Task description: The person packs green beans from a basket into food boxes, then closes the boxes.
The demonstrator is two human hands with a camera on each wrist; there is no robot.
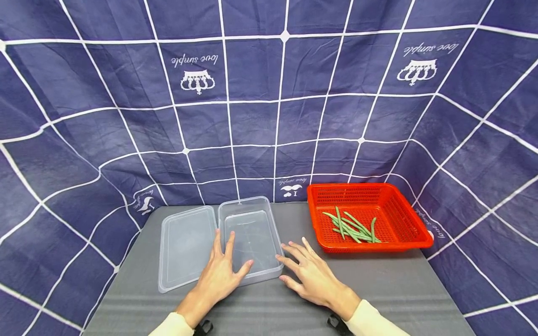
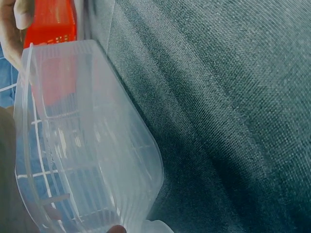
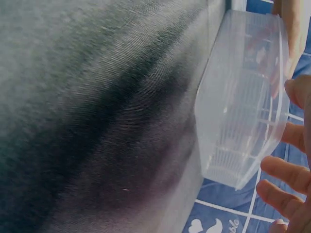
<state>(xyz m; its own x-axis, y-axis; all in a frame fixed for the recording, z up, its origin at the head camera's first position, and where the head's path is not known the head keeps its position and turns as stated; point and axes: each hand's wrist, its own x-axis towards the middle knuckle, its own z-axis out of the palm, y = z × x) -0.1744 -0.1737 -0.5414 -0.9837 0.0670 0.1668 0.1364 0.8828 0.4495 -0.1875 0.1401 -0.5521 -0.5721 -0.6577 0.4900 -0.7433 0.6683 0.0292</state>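
A clear plastic food container (image 1: 252,233) stands without its lid in the middle of the table, and nothing shows inside it. Its flat translucent lid (image 1: 185,247) lies directly to its left. My left hand (image 1: 218,275) is spread over the container's near left corner and the lid's right edge; whether it touches either I cannot tell. Beside the container's near right corner hovers my right hand (image 1: 313,275), fingers apart and slightly bent. In the right wrist view its fingers (image 3: 284,172) are near the container wall (image 3: 238,92), gripping nothing.
A red perforated plastic basket (image 1: 403,219) stands at the right of the table, holding several green beans (image 1: 355,228). A blue curtain (image 1: 252,121) with a white grid hangs behind and on both sides. Grey cloth (image 1: 269,308) covers the table.
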